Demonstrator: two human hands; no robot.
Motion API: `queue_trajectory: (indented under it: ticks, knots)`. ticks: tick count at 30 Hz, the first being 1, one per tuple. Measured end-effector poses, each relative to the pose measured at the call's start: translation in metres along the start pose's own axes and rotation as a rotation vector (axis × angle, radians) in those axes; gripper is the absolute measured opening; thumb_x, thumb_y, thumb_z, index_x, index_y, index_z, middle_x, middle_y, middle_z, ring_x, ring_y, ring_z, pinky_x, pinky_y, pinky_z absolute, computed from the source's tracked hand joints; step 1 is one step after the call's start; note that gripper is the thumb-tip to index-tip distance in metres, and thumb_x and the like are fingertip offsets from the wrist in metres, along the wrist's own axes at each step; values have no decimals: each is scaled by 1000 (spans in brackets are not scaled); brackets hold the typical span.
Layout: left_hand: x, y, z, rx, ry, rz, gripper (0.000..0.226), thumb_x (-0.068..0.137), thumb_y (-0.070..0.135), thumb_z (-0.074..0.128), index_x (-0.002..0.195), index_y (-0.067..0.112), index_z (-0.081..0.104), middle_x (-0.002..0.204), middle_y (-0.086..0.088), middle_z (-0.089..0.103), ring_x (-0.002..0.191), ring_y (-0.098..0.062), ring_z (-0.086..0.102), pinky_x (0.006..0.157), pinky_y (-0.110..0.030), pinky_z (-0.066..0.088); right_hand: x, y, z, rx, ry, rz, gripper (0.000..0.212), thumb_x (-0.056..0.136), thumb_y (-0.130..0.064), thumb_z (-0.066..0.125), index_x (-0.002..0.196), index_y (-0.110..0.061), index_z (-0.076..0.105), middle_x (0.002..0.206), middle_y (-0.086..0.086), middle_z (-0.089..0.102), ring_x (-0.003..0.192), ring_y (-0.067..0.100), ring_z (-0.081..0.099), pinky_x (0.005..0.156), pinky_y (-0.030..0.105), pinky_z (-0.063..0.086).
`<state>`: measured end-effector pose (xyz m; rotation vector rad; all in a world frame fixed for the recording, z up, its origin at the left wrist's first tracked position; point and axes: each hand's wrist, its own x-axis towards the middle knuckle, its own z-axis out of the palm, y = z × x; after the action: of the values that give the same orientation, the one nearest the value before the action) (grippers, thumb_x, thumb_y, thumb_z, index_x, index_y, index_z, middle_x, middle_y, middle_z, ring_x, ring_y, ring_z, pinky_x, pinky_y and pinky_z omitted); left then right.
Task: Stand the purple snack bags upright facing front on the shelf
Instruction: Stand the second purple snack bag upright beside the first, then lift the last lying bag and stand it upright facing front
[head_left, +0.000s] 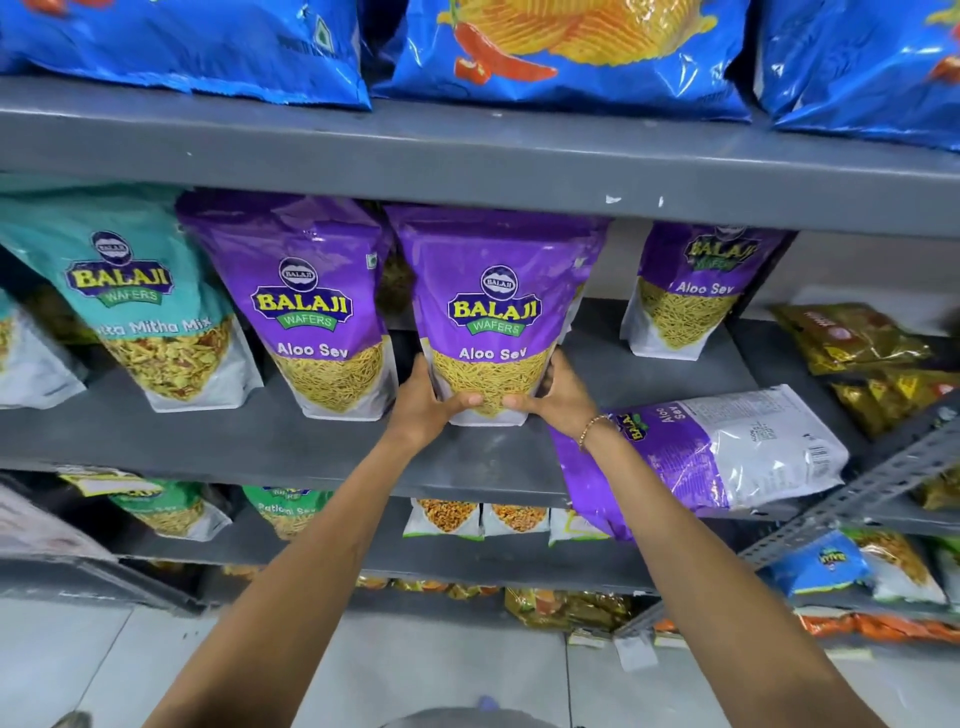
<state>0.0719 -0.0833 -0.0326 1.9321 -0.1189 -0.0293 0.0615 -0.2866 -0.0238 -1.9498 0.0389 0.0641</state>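
A purple Aloo Sev bag (493, 306) stands upright, front label outward, in the middle of the grey shelf (218, 441). My left hand (428, 402) grips its lower left corner and my right hand (558, 397) its lower right corner. To its left stands a second purple bag (311, 306), upright and facing front. A third purple bag (691, 291) stands farther back on the right. Another purple bag (727, 457) lies flat on its side at the shelf's front right, back panel up, its end hanging over the edge.
A teal Khatta Mitha Mix bag (140, 306) stands at the left. Gold packets (857, 343) lie at the far right. Blue chip bags (566, 52) fill the shelf above. Lower shelves hold green and white bags (291, 509). A slotted metal upright (883, 483) crosses the right side.
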Motion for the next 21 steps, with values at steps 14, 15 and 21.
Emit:
queue_trajectory:
  ticks: [14,15,21]
  knots:
    - [-97,80,60,-345,-130,-187,17,97,14,46,84,10,55,73,-9,61,57,-12,59,58,-21,49,-46,-20,-129,-560,141,58,20,84,-9,63,103,-6,67,118,15,65,114,31,57,101,37,40]
    - [-105,95,73,-483,-273,-260,22,98,12,42,80,9,56,70,-10,59,51,-11,58,55,-21,49,-46,-22,-146,-613,138,75,17,83,-7,63,100,-3,68,114,17,67,112,34,57,100,38,41]
    - [-146,140,183,-554,-757,-444,25,99,24,40,90,11,59,59,5,68,48,-6,60,56,-19,51,-39,-8,-230,-828,73,199,20,87,-5,55,102,-3,67,115,19,66,99,26,58,80,27,44]
